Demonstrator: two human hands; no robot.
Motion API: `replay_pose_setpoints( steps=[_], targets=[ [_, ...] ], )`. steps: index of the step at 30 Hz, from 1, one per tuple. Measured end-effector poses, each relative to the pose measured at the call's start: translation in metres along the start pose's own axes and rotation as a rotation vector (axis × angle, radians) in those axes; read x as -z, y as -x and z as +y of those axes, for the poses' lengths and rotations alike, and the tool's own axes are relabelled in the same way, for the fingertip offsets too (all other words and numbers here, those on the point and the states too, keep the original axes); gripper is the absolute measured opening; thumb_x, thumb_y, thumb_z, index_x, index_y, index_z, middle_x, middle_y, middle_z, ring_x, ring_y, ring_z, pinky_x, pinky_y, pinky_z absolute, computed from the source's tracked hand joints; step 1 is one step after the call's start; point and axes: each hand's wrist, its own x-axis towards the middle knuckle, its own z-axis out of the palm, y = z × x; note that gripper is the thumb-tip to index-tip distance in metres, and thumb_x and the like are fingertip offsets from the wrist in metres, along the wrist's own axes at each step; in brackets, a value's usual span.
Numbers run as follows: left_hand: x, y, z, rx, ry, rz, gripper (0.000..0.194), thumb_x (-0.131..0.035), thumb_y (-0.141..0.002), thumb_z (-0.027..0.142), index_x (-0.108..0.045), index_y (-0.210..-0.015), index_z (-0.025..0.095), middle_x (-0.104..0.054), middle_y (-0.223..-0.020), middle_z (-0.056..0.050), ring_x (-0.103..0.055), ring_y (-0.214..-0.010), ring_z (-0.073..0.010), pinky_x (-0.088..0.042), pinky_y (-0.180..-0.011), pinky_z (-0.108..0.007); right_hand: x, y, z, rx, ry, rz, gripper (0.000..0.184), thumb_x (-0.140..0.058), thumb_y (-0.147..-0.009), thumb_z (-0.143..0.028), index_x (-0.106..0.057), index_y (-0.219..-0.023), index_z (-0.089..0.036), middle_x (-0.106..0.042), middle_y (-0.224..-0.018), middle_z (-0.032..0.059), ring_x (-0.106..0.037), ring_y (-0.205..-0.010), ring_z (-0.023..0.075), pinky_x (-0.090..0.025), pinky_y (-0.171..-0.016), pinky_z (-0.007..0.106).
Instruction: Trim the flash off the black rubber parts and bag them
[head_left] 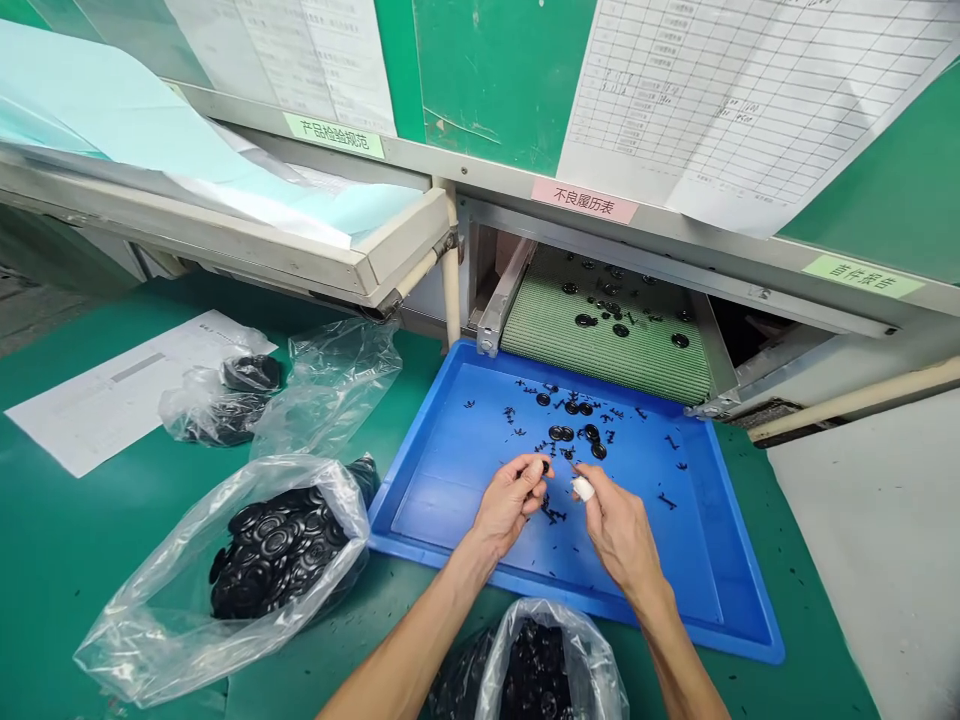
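Observation:
My left hand is closed in a pinch on a small black round part, above the blue tray. Close beside it, on the right, my right hand has its thumb and index finger drawn together, and a white wrap covers one fingertip. Whatever lies between those fingertips is too small to make out. Just beyond both hands, several glossy black discs lie in the tray. Thin black scraps are scattered around them.
A green conveyor belt carrying black parts ends over the tray's far edge. At left, an open plastic bag holds many black discs; another bag stands in front. Smaller bagged parts rest by a paper sheet.

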Motion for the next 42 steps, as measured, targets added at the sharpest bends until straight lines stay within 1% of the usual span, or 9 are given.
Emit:
replay_pose_setpoints(
  steps=[3,10,17,24,32,34,37,39,42],
  targets=[
    [0.0,0.0,0.0,0.001,-0.013,0.016,0.036,-0.074,-0.068,0.039,-0.065,-0.086,0.009,-0.054,-0.072,-0.002,-0.036,-0.049,-0.0008,-0.018,-0.037,-0.013,-0.003,0.002,-0.008,0.056,0.054,0.03,0.034,-0.033,-0.086,-0.013,-0.06,-0.107,-0.019,-0.067,-0.097,0.0064,-0.061,-0.082,0.0175,-0.044,-0.07,0.027],
    [0.002,-0.002,-0.002,-0.028,-0.027,0.062,0.038,-0.076,-0.066,0.039,-0.066,-0.086,0.008,-0.053,-0.067,-0.002,-0.035,-0.047,-0.0011,-0.018,-0.037,-0.012,-0.012,0.0,-0.022,0.063,0.182,-0.004,0.029,-0.037,-0.083,-0.007,-0.06,-0.095,-0.02,-0.065,-0.087,0.0045,-0.057,-0.077,0.0172,-0.037,-0.063,0.025],
    [0.0,-0.001,-0.001,-0.009,-0.037,0.044,0.041,-0.073,-0.068,0.046,-0.064,-0.082,0.009,-0.051,-0.065,0.0,-0.033,-0.045,-0.0006,-0.018,-0.036,-0.012,-0.013,0.001,-0.026,0.036,0.163,-0.009,0.027,-0.039,-0.083,-0.006,-0.06,-0.093,-0.021,-0.063,-0.082,0.002,-0.056,-0.073,0.0151,-0.034,-0.062,0.024],
    [-0.003,-0.001,0.003,-0.003,-0.008,0.031,0.035,-0.079,-0.064,0.034,-0.065,-0.087,0.01,-0.061,-0.08,-0.006,-0.04,-0.051,-0.0016,-0.018,-0.036,-0.012,-0.016,0.006,-0.025,-0.021,0.149,0.005,0.031,-0.037,-0.084,-0.008,-0.061,-0.099,-0.02,-0.063,-0.085,0.0042,-0.057,-0.078,0.0164,-0.036,-0.063,0.025],
    [-0.002,-0.001,0.001,0.016,-0.062,0.04,0.037,-0.078,-0.065,0.034,-0.067,-0.092,0.011,-0.065,-0.088,-0.009,-0.041,-0.05,-0.002,-0.017,-0.036,-0.013,-0.024,0.004,-0.021,-0.045,0.184,0.05,0.031,-0.037,-0.087,-0.011,-0.06,-0.106,-0.019,-0.062,-0.085,0.0055,-0.057,-0.079,0.0177,-0.038,-0.064,0.026],
    [-0.002,-0.001,0.0,0.011,-0.085,0.038,0.037,-0.077,-0.066,0.035,-0.067,-0.093,0.012,-0.065,-0.085,-0.008,-0.04,-0.05,-0.0021,-0.017,-0.036,-0.014,-0.024,0.003,-0.02,-0.057,0.212,0.055,0.033,-0.037,-0.087,-0.01,-0.059,-0.109,-0.019,-0.062,-0.085,0.0058,-0.057,-0.077,0.0179,-0.038,-0.063,0.026],
    [-0.002,0.0,-0.001,-0.015,-0.134,0.045,0.039,-0.075,-0.068,0.038,-0.066,-0.096,0.012,-0.061,-0.068,-0.003,-0.036,-0.046,-0.0025,-0.015,-0.036,-0.015,-0.026,0.003,-0.023,-0.054,0.259,0.072,0.033,-0.037,-0.087,-0.011,-0.059,-0.111,-0.018,-0.062,-0.084,0.0065,-0.057,-0.076,0.0183,-0.038,-0.062,0.026],
    [-0.002,0.0,-0.001,-0.055,-0.168,0.07,0.039,-0.075,-0.067,0.038,-0.066,-0.094,0.012,-0.057,-0.059,0.0,-0.036,-0.044,-0.003,-0.016,-0.036,-0.016,-0.028,0.003,-0.026,-0.044,0.262,0.079,0.03,-0.037,-0.087,-0.011,-0.061,-0.104,-0.017,-0.062,-0.082,0.0071,-0.057,-0.077,0.0187,-0.037,-0.063,0.026],
    [-0.002,0.0,-0.002,-0.111,-0.233,0.105,0.035,-0.076,-0.065,0.037,-0.065,-0.088,0.013,-0.058,-0.058,0.0,-0.039,-0.044,-0.0039,-0.02,-0.037,-0.016,-0.03,0.001,-0.027,-0.097,0.157,0.053,0.026,-0.036,-0.087,-0.013,-0.062,-0.091,-0.017,-0.062,-0.074,0.005,-0.056,-0.067,0.016,-0.035,-0.058,0.024]
  ],
)
